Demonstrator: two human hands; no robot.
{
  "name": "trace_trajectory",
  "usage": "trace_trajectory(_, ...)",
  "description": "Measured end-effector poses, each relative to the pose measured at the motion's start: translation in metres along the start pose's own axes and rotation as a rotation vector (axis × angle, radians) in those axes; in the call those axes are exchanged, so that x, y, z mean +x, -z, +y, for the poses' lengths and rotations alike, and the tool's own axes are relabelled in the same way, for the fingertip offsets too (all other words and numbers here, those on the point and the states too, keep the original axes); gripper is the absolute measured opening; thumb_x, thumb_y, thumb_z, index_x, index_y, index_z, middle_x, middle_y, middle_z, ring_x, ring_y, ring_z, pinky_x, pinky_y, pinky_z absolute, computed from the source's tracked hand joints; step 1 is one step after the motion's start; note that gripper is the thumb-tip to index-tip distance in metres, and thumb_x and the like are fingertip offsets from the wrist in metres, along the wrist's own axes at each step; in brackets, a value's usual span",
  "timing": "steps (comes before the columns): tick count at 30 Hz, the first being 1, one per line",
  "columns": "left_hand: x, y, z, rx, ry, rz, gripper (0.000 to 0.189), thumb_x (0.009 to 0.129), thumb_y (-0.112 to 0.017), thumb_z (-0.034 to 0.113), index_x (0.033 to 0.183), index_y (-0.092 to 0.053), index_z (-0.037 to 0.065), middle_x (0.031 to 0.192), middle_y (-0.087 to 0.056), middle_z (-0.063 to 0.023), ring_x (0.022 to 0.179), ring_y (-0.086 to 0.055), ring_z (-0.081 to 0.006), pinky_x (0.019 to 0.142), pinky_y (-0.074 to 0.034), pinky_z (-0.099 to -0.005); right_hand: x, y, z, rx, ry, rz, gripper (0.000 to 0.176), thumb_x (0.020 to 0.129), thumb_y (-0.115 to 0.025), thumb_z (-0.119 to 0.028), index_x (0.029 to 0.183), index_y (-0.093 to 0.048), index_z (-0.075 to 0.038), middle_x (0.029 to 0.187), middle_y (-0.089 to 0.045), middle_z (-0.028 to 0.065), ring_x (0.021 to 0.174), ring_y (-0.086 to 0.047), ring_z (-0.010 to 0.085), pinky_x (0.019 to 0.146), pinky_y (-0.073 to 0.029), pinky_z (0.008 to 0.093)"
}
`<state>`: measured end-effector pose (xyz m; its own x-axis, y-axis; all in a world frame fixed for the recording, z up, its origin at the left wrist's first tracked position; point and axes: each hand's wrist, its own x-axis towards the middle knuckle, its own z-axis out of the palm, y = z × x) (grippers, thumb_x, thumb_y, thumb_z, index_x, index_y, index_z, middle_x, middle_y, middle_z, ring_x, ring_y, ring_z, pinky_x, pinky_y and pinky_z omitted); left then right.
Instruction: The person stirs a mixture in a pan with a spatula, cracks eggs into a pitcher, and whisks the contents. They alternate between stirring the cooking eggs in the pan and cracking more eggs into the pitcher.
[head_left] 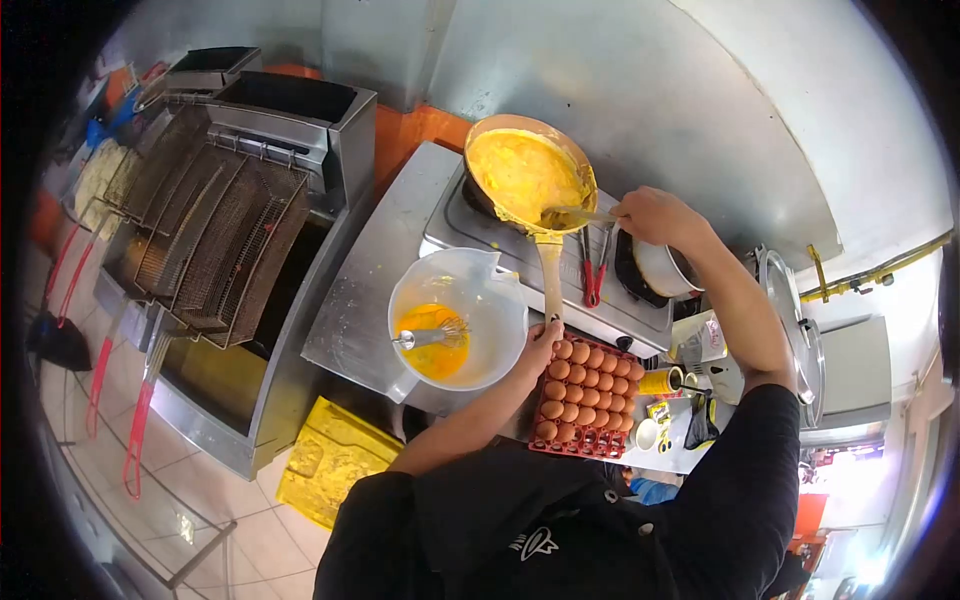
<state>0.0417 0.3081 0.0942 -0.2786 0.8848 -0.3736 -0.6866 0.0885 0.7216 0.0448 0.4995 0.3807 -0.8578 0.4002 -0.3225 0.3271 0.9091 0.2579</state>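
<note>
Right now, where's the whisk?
In the head view, the whisk sits in the clear plastic jug of beaten egg, left of centre, beside the left hand on the pan handle and left of the egg tray.

The person wears a black short-sleeved shirt [600, 500], plain except for a small white emblem [537, 545] on the chest and a pale round stud [645, 528] beside it. The sleeves end near the elbows, with left hand [540, 345] and right hand [655, 215] bare.
</note>
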Motion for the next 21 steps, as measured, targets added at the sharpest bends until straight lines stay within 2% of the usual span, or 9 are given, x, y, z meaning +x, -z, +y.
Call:
trace_trajectory(6,-0.005,0.001,0.011,0.081,0.000,-0.061,0.033,0.091,-0.061,0.042,0.080,-0.062,0.010,0.065,-0.053,0.0042,0.052,-0.045,-0.0050,0.048,-0.035,-0.0197,0.035,-0.039,0.022,0.004,-0.140,0.064,0.023,0.085,-0.051,-0.017,0.084,-0.070,-0.003,0.089,-0.068,0.0181,0.087,-0.066,0.0356,0.079,-0.053,0.0454)
trace_trajectory(8,-0.008,-0.003,0.017,0.145,0.012,0.007,0.033,0.091,-0.060,0.041,0.080,-0.062,0.010,0.065,-0.053,0.0036,0.052,-0.046,-0.0049,0.048,-0.036,-0.0193,0.050,-0.053,0.030,0.009,-0.187,0.048,0.025,0.090,-0.051,-0.024,0.097,-0.069,-0.008,0.090,-0.067,0.0187,0.089,-0.064,0.0374,0.081,-0.050,0.0482)
trace_trajectory(9,-0.007,-0.001,0.016,0.159,0.009,0.004,0.033,0.091,-0.060,0.041,0.080,-0.062,0.010,0.065,-0.053,0.0036,0.052,-0.046,-0.0049,0.048,-0.036,-0.0193,0.058,-0.066,0.032,0.018,-0.194,0.058,0.025,0.090,-0.051,-0.024,0.097,-0.069,-0.008,0.090,-0.067,0.0187,0.089,-0.064,0.0374,0.081,-0.050,0.0482)
trace_trajectory(11,-0.002,0.003,0.009,0.178,-0.037,-0.026,0.034,0.091,-0.061,0.042,0.080,-0.062,0.010,0.066,-0.055,0.0029,0.052,-0.047,-0.0049,0.048,-0.038,-0.0197,0.067,-0.083,0.035,0.148,-0.214,0.214,0.027,0.092,-0.049,-0.025,0.102,-0.067,-0.009,0.089,-0.067,0.0194,0.089,-0.064,0.0373,0.078,-0.051,0.0488)
trace_trajectory(14,-0.003,0.004,0.012,0.161,0.027,-0.017,0.036,0.091,-0.061,0.043,0.081,-0.062,0.009,0.067,-0.056,0.0024,0.054,-0.048,-0.0052,0.048,-0.038,-0.0203,0.057,-0.080,0.009,0.150,-0.330,0.347,0.022,0.091,-0.048,-0.018,0.102,-0.064,-0.008,0.086,-0.068,0.0177,0.084,-0.067,0.0350,0.071,-0.054,0.0476)
trace_trajectory(16,-0.018,0.000,0.029,0.235,0.036,0.013,0.036,0.091,-0.062,0.044,0.081,-0.062,0.009,0.068,-0.056,0.0022,0.053,-0.048,-0.0056,0.047,-0.038,-0.0204,0.049,-0.079,0.001,0.162,-0.372,0.369,0.024,0.091,-0.048,-0.020,0.107,-0.064,-0.012,0.085,-0.068,0.0168,0.081,-0.067,0.0353,0.070,-0.054,0.0490)
trace_trajectory(18,-0.023,-0.003,0.037,0.300,0.048,0.044,0.037,0.091,-0.062,0.044,0.082,-0.062,0.009,0.068,-0.056,0.0020,0.053,-0.049,-0.0059,0.047,-0.038,-0.0206,0.018,-0.072,-0.021,0.236,-0.428,0.503,0.025,0.090,-0.050,-0.021,0.109,-0.064,-0.013,0.085,-0.068,0.0166,0.079,-0.067,0.0359,0.070,-0.054,0.0487)
trace_trajectory(21,-0.019,0.004,0.034,0.233,0.008,-0.026,0.037,0.090,-0.063,0.044,0.082,-0.062,0.008,0.068,-0.056,0.0018,0.052,-0.049,-0.0064,0.046,-0.038,-0.0207,-0.027,-0.049,-0.033,0.288,-0.339,0.576,0.023,0.088,-0.052,-0.022,0.103,-0.068,-0.013,0.083,-0.068,0.0175,0.077,-0.066,0.0373,0.071,-0.053,0.0485)
